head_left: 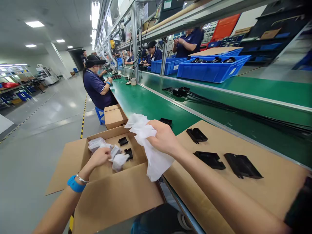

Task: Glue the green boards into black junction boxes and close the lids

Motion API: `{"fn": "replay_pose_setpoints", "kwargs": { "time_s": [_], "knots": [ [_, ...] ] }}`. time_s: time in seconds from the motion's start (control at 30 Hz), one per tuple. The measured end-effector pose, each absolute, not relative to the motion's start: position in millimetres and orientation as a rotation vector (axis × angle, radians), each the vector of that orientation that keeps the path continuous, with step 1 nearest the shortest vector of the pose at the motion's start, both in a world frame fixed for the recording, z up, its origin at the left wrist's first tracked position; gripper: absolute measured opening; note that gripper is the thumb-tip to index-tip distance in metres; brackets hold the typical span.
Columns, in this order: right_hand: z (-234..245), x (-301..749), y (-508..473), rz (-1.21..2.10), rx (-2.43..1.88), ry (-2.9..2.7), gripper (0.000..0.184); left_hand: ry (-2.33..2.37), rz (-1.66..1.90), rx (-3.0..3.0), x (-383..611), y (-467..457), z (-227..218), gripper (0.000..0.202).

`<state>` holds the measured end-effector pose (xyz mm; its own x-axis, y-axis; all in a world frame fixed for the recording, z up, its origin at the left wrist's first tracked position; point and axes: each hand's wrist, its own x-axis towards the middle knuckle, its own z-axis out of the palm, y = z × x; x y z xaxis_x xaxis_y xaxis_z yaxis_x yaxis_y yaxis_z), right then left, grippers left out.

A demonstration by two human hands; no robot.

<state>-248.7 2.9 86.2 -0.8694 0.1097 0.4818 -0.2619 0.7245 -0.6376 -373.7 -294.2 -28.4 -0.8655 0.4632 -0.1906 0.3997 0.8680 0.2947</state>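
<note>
My right hand (pixel 163 136) is closed around crumpled white wrapping sheets (pixel 158 164), which hang down over the right edge of an open cardboard box (pixel 112 191). Inside that box, my left hand (pixel 100 157) has its fingers curled at white wrapping (pixel 120 161); its fingertips are partly hidden and slightly blurred. More white wrapped pieces (pixel 96 143) lie behind it along the box's far left side. Two small black plastic parts, one farther back (pixel 123 141) and one nearer (pixel 129 153), show on the box bottom.
Several black plastic trays (pixel 243 165) lie on a cardboard sheet (pixel 275 191) at right. Black cables (pixel 207 99) run along the green bench (pixel 146 100). Blue bins (pixel 212 70) stand beyond. A closed carton (pixel 114 117) sits between the box and a seated co-worker (pixel 97 83).
</note>
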Motion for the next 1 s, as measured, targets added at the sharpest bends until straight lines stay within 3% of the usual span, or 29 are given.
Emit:
{"fn": "replay_pose_setpoints", "kwargs": {
  "time_s": [0.4,0.8,1.0],
  "knots": [
    [67.4,-236.8,-0.5,1.004,0.205,-2.543,0.013,2.671,0.407,0.635,-391.4,-255.8,-102.0,0.028],
    [58.4,-231.7,1.3,1.070,0.177,-2.549,0.019,2.728,0.265,0.674,-364.3,-255.4,-101.4,0.025],
    [59.6,-217.1,16.4,1.070,0.132,-2.535,0.012,2.862,0.229,0.657,-347.7,-275.3,-60.4,0.018]
  ]
}}
